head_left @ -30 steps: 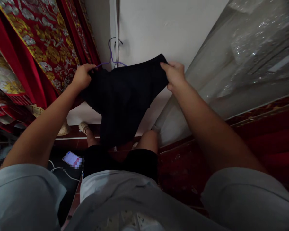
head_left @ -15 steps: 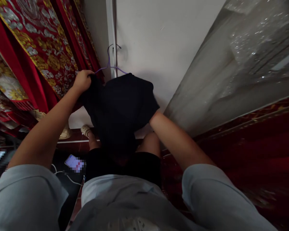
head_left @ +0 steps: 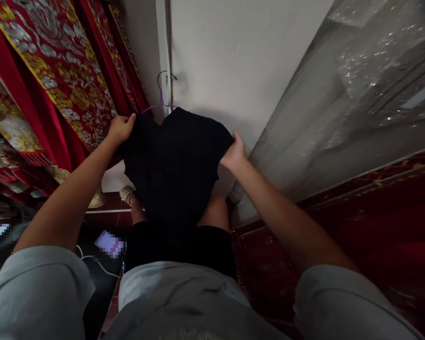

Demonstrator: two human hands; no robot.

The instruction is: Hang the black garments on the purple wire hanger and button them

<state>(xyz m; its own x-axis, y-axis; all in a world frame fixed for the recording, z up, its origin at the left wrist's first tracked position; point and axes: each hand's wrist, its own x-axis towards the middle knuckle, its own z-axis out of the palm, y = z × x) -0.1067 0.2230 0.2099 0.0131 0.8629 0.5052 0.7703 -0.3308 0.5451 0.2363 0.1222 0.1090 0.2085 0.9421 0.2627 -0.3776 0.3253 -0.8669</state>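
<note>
Left hand (head_left: pixel 121 128): I see it pinching the garment's (head_left: pixel 177 165) 10 o'clock corner.
Right hand (head_left: pixel 234 154): gripping its 3 o'clock edge.
Garment: centre, draped on hanger (head_left: pixel 160 94).
Phone (head_left: pixel 108 242): 8 o'clock, floor.

Phone (head_left: pixel 108 242) on dark floor (head_left: pixel 269 255)

hanger (head_left: pixel 160 97): mostly under black garment (head_left: pixel 177 160) | phone (head_left: pixel 109 243): screen blurred, perhaps lit
</note>
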